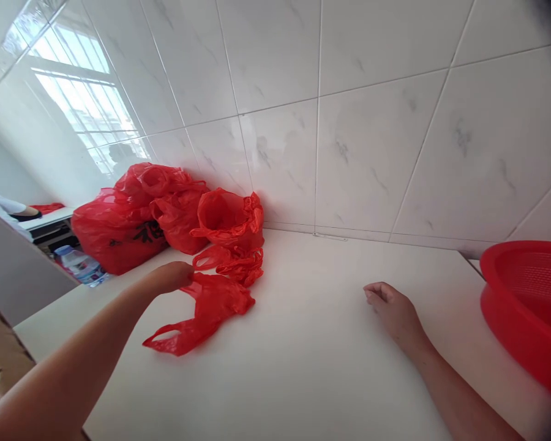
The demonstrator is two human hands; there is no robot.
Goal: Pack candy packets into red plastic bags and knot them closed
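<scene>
My left hand reaches across the white counter and closes on the top of a small crumpled red plastic bag lying flat in front of a heap of fuller red bags against the tiled wall. Its fingers are hidden behind the plastic. My right hand rests on the counter to the right, fingers curled loosely under, holding nothing. An open-mouthed red bag stands just behind the flat one.
A red plastic basin with a mesh colander inside sits at the right edge. A water bottle lies at the far left by the bags. White tiled wall runs along the back. A brown object shows at lower left.
</scene>
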